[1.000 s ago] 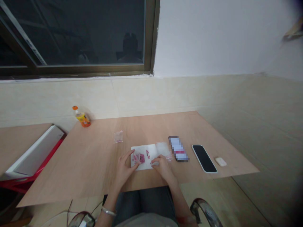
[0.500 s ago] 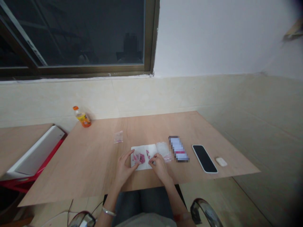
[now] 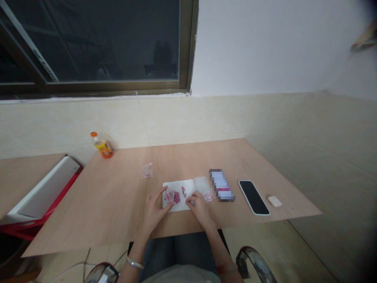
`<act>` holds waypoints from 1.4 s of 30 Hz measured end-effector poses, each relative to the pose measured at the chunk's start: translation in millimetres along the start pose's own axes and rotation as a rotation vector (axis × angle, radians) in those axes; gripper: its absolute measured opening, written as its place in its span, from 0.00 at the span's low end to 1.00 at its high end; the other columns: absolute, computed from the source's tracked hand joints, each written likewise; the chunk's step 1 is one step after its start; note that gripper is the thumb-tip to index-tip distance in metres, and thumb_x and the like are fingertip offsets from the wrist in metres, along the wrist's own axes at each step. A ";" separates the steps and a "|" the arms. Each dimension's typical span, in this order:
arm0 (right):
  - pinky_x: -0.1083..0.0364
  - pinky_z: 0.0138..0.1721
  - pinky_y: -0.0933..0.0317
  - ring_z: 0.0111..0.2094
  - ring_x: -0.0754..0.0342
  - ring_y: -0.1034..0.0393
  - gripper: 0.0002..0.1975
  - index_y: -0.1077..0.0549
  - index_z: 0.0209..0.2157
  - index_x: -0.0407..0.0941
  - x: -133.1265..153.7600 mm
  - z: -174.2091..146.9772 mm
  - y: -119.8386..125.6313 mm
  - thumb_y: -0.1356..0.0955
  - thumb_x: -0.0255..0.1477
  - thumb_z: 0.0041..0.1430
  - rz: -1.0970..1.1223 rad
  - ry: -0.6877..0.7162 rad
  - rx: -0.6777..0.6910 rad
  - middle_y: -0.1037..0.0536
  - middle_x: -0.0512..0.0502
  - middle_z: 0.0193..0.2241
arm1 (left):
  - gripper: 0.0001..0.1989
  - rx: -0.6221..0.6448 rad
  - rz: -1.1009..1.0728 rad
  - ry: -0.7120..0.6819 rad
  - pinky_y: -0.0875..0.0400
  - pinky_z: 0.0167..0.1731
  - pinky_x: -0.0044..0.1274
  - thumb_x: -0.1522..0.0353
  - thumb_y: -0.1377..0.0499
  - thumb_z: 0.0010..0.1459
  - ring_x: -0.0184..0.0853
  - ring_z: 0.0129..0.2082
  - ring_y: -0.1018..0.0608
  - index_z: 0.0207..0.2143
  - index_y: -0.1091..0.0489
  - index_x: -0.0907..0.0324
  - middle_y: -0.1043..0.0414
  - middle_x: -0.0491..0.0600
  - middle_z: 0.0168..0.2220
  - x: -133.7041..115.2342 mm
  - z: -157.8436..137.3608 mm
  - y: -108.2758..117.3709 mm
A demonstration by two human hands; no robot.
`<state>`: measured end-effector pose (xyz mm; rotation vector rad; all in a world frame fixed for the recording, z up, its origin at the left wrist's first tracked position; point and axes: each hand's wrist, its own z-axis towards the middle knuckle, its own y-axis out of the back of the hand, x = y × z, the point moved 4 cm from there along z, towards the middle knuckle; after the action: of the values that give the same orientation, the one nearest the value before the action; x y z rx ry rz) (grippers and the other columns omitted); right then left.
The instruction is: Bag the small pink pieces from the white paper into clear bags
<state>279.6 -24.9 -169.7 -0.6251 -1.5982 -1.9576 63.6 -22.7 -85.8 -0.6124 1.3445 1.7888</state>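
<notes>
Nearest, a chair arm (image 3: pixel 256 261) and, on the left wrist, a silvery bracelet (image 3: pixel 135 263) are seen, both clear of the work. At the table (image 3: pixel 123 204), a white sheet (image 3: pixel 179 205) is reached from its near side by both hands. By the left hand (image 3: pixel 154 206), a cluster of small pink pieces (image 3: pixel 176 197) on the sheet's left part is bracketed, thumb and forefinger parted; whether anything is pinned under the tips cannot be told. By the right hand (image 3: pixel 200 208), fingers are bunched low over the sheet's right part; whether a piece is pinched cannot be told. A smaller pink group (image 3: pixel 183 192) is left lying between.

Step in hand, as judged: small pieces being handled singly. For the next move, a fine pinch and a still sheet seem called for.

Some room on the right is taken up by a clear bag (image 3: pixel 202 184), just beside the right hand, then a blurred phone (image 3: pixel 222 186); a dark-screened phone (image 3: pixel 253 197) and white case (image 3: pixel 274 201) are placed farther right. Beyond, a small clear bag (image 3: pixel 147 170) and an upright orange-capped bottle (image 3: pixel 101 146) are noted, out of the way.
</notes>
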 end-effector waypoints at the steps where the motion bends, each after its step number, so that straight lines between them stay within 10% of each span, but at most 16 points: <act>1: 0.53 0.41 0.39 0.38 0.49 0.32 0.06 0.21 0.27 0.47 -0.8 0.2 -1.5 0.30 0.23 0.53 0.014 0.000 -0.004 0.27 0.44 0.32 | 0.25 -0.003 0.003 -0.005 0.32 0.50 0.38 0.60 0.34 0.47 0.44 0.48 0.25 0.49 0.29 0.55 0.25 0.52 0.47 -0.5 0.0 0.3; 10: 0.52 0.40 0.37 0.37 0.50 0.34 0.04 0.21 0.30 0.48 44.5 11.8 16.9 0.30 0.31 0.55 0.348 0.085 -0.276 0.28 0.46 0.32 | 0.24 0.059 -0.013 -0.021 0.32 0.50 0.37 0.63 0.34 0.47 0.43 0.48 0.24 0.49 0.29 0.56 0.25 0.52 0.47 2.1 -0.6 -10.2; 17: 0.53 0.42 0.37 0.39 0.51 0.34 0.05 0.20 0.34 0.51 86.4 16.7 28.3 0.30 0.32 0.55 0.417 0.159 -0.194 0.29 0.47 0.33 | 0.23 0.080 -0.040 -0.020 0.32 0.50 0.38 0.65 0.35 0.47 0.43 0.47 0.24 0.48 0.29 0.56 0.24 0.52 0.47 -6.2 0.3 -16.4; 29: 0.49 0.44 0.40 0.41 0.45 0.34 0.12 0.23 0.42 0.44 11.8 -21.8 8.3 0.34 0.31 0.58 -0.037 -0.159 -0.308 0.28 0.40 0.36 | 0.24 0.064 -0.011 -0.010 0.32 0.50 0.38 0.64 0.34 0.48 0.43 0.46 0.23 0.48 0.29 0.57 0.24 0.53 0.47 1.6 0.7 -13.9; 42: 0.50 0.43 0.46 0.39 0.47 0.36 0.07 0.20 0.35 0.49 6.6 -27.7 3.0 0.31 0.32 0.56 -0.185 -0.163 -0.287 0.28 0.43 0.34 | 0.25 0.059 -0.012 0.008 0.32 0.50 0.38 0.63 0.34 0.47 0.44 0.48 0.24 0.49 0.29 0.56 0.25 0.53 0.47 3.3 0.5 -14.1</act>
<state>276.1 -53.2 -168.5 -0.7902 -1.5268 -2.3534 73.4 -19.6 -96.0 -0.5946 1.3907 1.7331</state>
